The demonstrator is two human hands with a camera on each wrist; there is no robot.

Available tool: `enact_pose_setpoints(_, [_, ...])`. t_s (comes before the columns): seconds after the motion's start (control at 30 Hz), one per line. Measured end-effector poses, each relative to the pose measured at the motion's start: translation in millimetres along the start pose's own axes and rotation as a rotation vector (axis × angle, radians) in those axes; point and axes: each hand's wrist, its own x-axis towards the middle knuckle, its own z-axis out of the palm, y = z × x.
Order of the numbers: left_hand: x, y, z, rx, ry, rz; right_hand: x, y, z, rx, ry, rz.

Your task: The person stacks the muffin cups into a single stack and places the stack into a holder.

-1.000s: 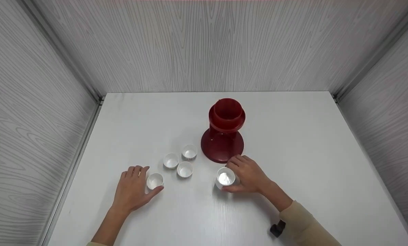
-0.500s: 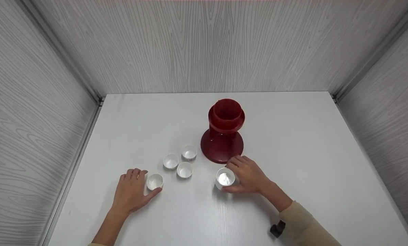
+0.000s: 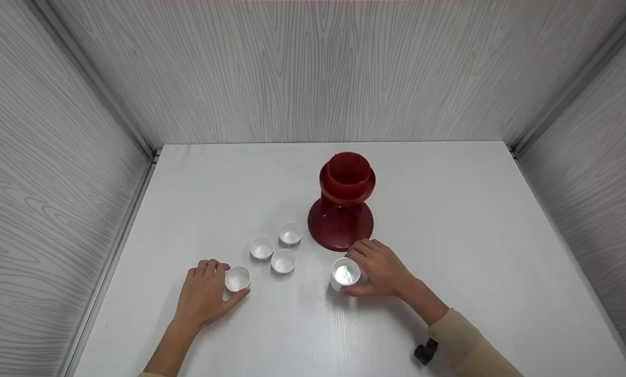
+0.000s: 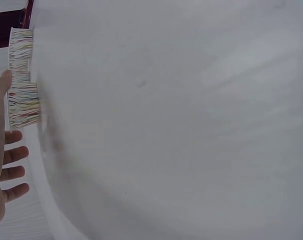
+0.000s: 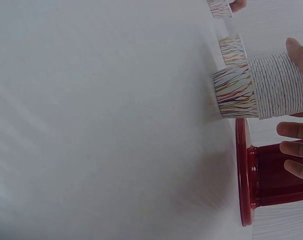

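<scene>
My left hand (image 3: 202,296) has its thumb and forefinger round a small white paper cup (image 3: 238,279), fingertips right at its sides. In the left wrist view that paper cup (image 4: 24,105) shows coloured wavy stripes, and the other fingers (image 4: 15,155) spread beside it. With my right hand (image 3: 380,269) I hold a stack of nested paper cups (image 3: 346,273), rim up, gripped between thumb and fingers. The right wrist view shows many layered rims on this stack (image 5: 276,86) above one striped cup wall. Three single paper cups (image 3: 262,247) stand upright between the hands.
A dark red stand (image 3: 340,225) with a round base and a cup-like top (image 3: 349,170) stands just beyond my right hand. A small black object (image 3: 425,351) lies by the right sleeve. Grey wood-grain panels (image 3: 313,73) enclose the white table (image 3: 449,209) at the back and sides.
The left thumb and forefinger have drawn a little closer round the paper cup. My right hand and the stack have stayed in place.
</scene>
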Motion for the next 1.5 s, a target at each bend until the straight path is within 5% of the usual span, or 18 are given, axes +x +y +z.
enact_pose_setpoints(0.6, [-1.6, -0.5, 0.9, 0.032, -0.067, -0.024, 0.9, 0, 1, 0.017, 0.022, -0.009])
enact_pose_setpoints(1.5, [15.2, 32.8, -32.1, 0.043, 0.009, 0.074, 0.0, 2, 2, 0.032, 0.032, -0.01])
